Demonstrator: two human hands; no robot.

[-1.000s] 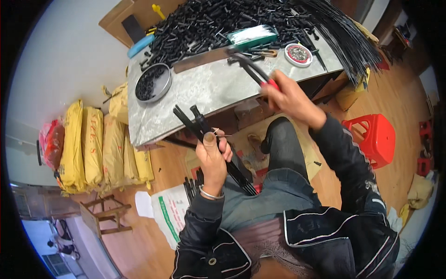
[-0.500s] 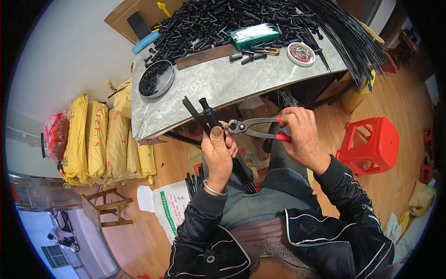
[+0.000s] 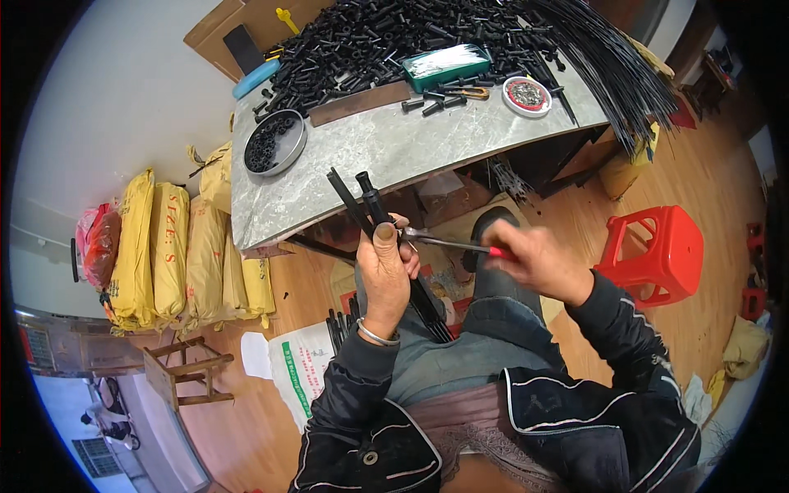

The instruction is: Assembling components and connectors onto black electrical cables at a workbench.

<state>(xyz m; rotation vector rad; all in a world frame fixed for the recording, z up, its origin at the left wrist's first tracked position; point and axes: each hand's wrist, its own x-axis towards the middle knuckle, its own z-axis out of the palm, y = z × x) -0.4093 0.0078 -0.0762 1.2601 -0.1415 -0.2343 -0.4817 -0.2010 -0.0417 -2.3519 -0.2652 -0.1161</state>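
Observation:
My left hand [image 3: 385, 275] is closed round a bundle of thin black rods [image 3: 428, 308] above my lap, the thumb on top. From its upper side stick out rod ends and a black sleeve [image 3: 371, 201] with a flared head. My right hand [image 3: 544, 261], blurred by motion, grips a pair of end-cutting pincers [image 3: 450, 243] by their red handles. The pincers' jaws are at the left hand's fingers beside the rods. The pincers are seen nearly edge-on, so I cannot tell what lies between the jaws.
On the grey table [image 3: 362, 152] ahead lie a heap of black plastic parts [image 3: 345, 66], a round dish [image 3: 288, 148], a green box of white strips [image 3: 448, 66] and a small tub [image 3: 526, 97]. A red stool [image 3: 657, 255] stands right, a wooden stool [image 3: 191, 371] and yellow sacks [image 3: 168, 255] left.
My right hand has rolled and dropped slightly, turning the pincers from flat to nearly edge-on, with their jaws closer to the rods. My left hand keeps its hold.

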